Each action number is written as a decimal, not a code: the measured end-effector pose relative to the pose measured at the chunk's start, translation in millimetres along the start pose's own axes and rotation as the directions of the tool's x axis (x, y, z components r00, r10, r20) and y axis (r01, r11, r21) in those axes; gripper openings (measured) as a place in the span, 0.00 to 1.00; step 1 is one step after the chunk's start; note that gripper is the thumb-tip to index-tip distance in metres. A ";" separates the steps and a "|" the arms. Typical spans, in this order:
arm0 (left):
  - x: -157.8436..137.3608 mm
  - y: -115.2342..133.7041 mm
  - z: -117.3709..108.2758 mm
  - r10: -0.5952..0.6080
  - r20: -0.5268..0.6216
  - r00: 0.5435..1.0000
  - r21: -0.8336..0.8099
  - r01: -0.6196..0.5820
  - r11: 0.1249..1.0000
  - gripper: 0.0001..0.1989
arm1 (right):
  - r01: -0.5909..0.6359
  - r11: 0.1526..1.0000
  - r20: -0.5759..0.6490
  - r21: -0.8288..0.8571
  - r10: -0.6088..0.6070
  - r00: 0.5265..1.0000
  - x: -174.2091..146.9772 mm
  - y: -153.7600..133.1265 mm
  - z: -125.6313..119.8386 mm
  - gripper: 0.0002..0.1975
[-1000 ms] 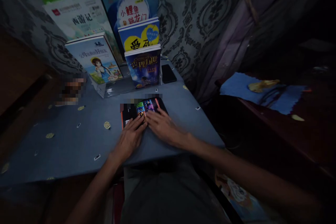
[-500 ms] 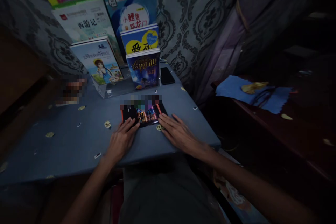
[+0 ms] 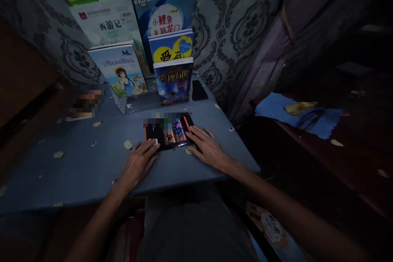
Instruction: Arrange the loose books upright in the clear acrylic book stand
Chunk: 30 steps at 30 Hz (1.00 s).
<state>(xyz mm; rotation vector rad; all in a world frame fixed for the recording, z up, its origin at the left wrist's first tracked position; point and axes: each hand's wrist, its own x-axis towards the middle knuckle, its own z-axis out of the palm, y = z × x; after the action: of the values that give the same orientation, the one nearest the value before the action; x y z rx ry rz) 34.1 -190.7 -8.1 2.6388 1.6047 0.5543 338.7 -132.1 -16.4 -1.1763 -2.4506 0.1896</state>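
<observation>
A flat black book or case (image 3: 170, 136) with small bright pictures and a red strip lies on the blue-grey table, its upper part blurred by pixelation. I cannot tell which it is. At its lower left corner rests my left hand (image 3: 138, 163), fingers stretched out and the tips on the cover. My right hand (image 3: 207, 147) lies along the right edge, its fingers extended and slightly spread, fingertips touching that side. Neither hand is wrapped round anything.
Behind stands a clear rack (image 3: 135, 104) of children's books, with a dark blue book (image 3: 173, 84) at its front right. A black phone (image 3: 199, 91) lies beside it. A pixelated item (image 3: 82, 104) is at the left. Off to the right, a blue cloth (image 3: 294, 110) covers part of a dark red surface.
My left hand has drawn back slightly to the left, showing more of the black cover's lower edge. The right hand stays at the right edge. The view has shifted a little.
</observation>
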 end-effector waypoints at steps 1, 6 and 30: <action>0.6 -2.4 0.0 0.000 0.009 1.000 0.005 0.000 1.000 0.19 | -0.004 1.000 -0.002 -0.013 0.004 1.000 -0.2 -1.5 0.0 0.26; 6.4 -19.8 2.0 -0.002 0.053 0.999 0.026 0.000 1.000 0.28 | 0.061 0.998 -0.013 -0.026 -0.061 0.998 -19.2 -24.5 -5.0 0.23; -0.8 18.6 -9.1 0.170 0.209 0.963 0.005 -0.175 0.984 0.43 | 0.510 0.860 -0.403 0.034 -0.455 0.794 -36.1 -71.4 -5.9 0.07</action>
<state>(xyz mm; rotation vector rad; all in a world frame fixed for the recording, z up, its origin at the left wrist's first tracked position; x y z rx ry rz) 47.0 -201.9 3.6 2.7633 1.3416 0.2508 310.3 -205.5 -1.1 -0.4343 -2.2472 -0.0216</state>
